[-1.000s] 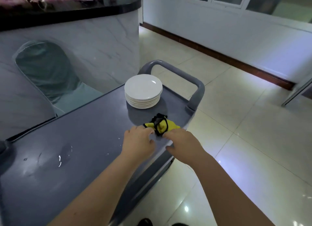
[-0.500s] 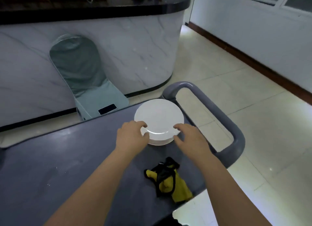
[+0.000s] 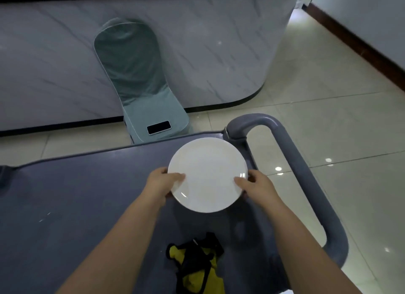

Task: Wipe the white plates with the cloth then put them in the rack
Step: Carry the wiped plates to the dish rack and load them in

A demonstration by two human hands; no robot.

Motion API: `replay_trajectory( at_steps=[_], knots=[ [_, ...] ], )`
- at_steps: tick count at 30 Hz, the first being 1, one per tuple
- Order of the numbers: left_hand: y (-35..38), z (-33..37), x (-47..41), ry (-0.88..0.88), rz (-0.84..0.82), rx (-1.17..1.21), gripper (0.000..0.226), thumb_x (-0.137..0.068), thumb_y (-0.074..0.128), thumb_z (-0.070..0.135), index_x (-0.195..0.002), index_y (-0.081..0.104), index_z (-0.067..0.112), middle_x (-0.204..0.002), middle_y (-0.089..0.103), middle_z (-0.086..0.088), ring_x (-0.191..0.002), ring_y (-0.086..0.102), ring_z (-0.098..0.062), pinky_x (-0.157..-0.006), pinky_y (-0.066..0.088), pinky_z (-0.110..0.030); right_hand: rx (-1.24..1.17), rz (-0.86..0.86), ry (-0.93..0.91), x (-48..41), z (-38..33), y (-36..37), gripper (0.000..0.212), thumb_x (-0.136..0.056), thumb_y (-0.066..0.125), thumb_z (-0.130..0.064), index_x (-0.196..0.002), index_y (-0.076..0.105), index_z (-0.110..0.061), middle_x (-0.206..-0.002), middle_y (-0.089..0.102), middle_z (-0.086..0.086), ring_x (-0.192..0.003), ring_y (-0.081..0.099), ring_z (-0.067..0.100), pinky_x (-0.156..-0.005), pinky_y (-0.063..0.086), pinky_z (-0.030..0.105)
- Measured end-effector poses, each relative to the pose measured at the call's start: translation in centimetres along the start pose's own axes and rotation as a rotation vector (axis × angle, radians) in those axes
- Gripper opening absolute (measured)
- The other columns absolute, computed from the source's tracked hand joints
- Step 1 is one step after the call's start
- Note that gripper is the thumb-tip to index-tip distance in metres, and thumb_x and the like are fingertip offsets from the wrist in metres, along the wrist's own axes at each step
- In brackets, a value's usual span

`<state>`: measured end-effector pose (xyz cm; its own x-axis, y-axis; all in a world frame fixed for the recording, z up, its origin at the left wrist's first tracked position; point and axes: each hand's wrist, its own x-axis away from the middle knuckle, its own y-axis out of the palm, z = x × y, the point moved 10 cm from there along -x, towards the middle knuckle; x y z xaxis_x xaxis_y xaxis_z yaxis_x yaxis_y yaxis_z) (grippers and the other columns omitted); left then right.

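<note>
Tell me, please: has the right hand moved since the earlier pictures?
Yes. The right hand left the yellow cloth and went forward along the cart handle to grip the right rim of the white plate.

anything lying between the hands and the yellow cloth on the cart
Nothing visible. The left hand and right hand both grip the white plate by its rim; only bare cart top lies between them and the yellow cloth, nearer the person. Neither hand is free to take it, though.

From where I stand, no lettering, label, brand or number can be read on the white plate [image 3: 208,175], the yellow and black cloth [image 3: 198,274], the grey cart [image 3: 87,206] or the dark-screened phone [image 3: 158,127].
</note>
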<state>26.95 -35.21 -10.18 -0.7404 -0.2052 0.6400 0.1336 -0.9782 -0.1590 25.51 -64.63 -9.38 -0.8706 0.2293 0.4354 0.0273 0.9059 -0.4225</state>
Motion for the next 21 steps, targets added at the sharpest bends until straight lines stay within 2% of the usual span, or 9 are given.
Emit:
replay_trajectory(
  at_steps=[3, 6, 9, 11, 13, 16, 18, 21],
  knots=[
    [0.6, 0.5, -0.1, 0.0, 0.039, -0.046, 0.021, -0.082, 0.067, 0.002, -0.102, 0.064, 0.007, -0.091, 0.068, -0.01, -0.074, 0.064, -0.024, -0.059, 0.051, -0.03, -0.039, -0.037, -0.029, -0.3, 0.1, 0.1, 0.03, -0.084, 0.072, -0.025, -0.111, 0.065, -0.012, -0.101, 0.07, 0.003, -0.094, 0.066, 0.023, -0.082, 0.057, 0.042],
    [0.7, -0.1, -0.2, -0.068, 0.057, 0.011, 0.015, -0.08, 0.067, 0.002, -0.093, 0.064, 0.008, -0.089, 0.068, -0.011, -0.068, 0.063, -0.024, -0.055, 0.05, -0.028, -0.076, -0.062, -0.048, -0.3, 0.5, 0.1, 0.028, -0.084, 0.073, -0.028, -0.109, 0.067, -0.017, -0.097, 0.071, -0.001, -0.089, 0.067, 0.019, -0.074, 0.058, 0.037],
    [0.4, -1.2, 0.1, -0.242, 0.052, 0.143, 0.014, -0.077, 0.072, 0.012, -0.087, 0.062, 0.01, -0.079, 0.064, -0.009, -0.05, 0.058, -0.022, -0.048, 0.047, -0.025, -0.089, -0.072, -0.069, -0.3, 0.7, 0.2, 0.023, -0.085, 0.073, -0.029, -0.106, 0.067, -0.02, -0.095, 0.071, -0.002, -0.091, 0.067, 0.02, -0.081, 0.058, 0.042],
    [0.5, -1.2, 0.1, -0.286, 0.021, 0.197, 0.021, -0.075, 0.073, 0.015, -0.092, 0.063, 0.01, -0.084, 0.066, -0.009, -0.062, 0.061, -0.026, -0.057, 0.05, -0.032, -0.092, -0.08, -0.071, -0.4, 0.8, 0.2, 0.021, -0.085, 0.072, -0.029, -0.104, 0.066, -0.022, -0.096, 0.071, -0.002, -0.091, 0.067, 0.02, -0.083, 0.057, 0.043],
    [0.5, -0.7, 0.1, -0.26, 0.012, 0.224, 0.025, -0.075, 0.072, 0.014, -0.098, 0.065, 0.007, -0.09, 0.068, -0.009, -0.073, 0.062, -0.026, -0.063, 0.051, -0.033, -0.092, -0.096, -0.068, -0.6, 0.8, 0.2, 0.024, -0.086, 0.071, -0.028, -0.108, 0.065, -0.02, -0.098, 0.07, -0.002, -0.091, 0.067, 0.019, -0.081, 0.058, 0.041],
    [0.4, 0.3, 0.1, -0.186, -0.002, 0.26, 0.019, -0.078, 0.07, 0.009, -0.095, 0.065, 0.003, -0.085, 0.068, -0.009, -0.071, 0.062, -0.023, -0.062, 0.05, -0.032, -0.175, -0.121, -0.04, -0.5, 1.0, 0.4, 0.028, -0.088, 0.07, -0.025, -0.114, 0.062, -0.017, -0.102, 0.069, 0.003, -0.09, 0.068, 0.019, -0.067, 0.059, 0.029],
    [0.4, 0.7, 0.4, -0.157, -0.039, 0.289, 0.014, -0.082, 0.066, 0.008, -0.094, 0.064, 0.001, -0.083, 0.068, -0.011, -0.071, 0.063, -0.025, -0.064, 0.053, -0.035, -0.226, -0.119, -0.034, -0.4, 1.1, 0.4, 0.024, -0.088, 0.07, -0.023, -0.111, 0.062, -0.02, -0.102, 0.068, 0.003, -0.089, 0.068, 0.019, -0.062, 0.055, 0.023],
    [0.7, 0.7, 0.9, -0.152, -0.107, 0.311, 0.018, -0.087, 0.061, 0.012, -0.1, 0.062, -0.001, -0.085, 0.064, -0.013, -0.075, 0.059, -0.027, -0.066, 0.052, -0.037, -0.307, -0.112, -0.026, -0.1, 1.3, 0.4, 0.019, -0.088, 0.071, -0.021, -0.103, 0.061, -0.028, -0.104, 0.068, 0.005, -0.093, 0.067, 0.021, -0.07, 0.058, 0.03]
  ],
)
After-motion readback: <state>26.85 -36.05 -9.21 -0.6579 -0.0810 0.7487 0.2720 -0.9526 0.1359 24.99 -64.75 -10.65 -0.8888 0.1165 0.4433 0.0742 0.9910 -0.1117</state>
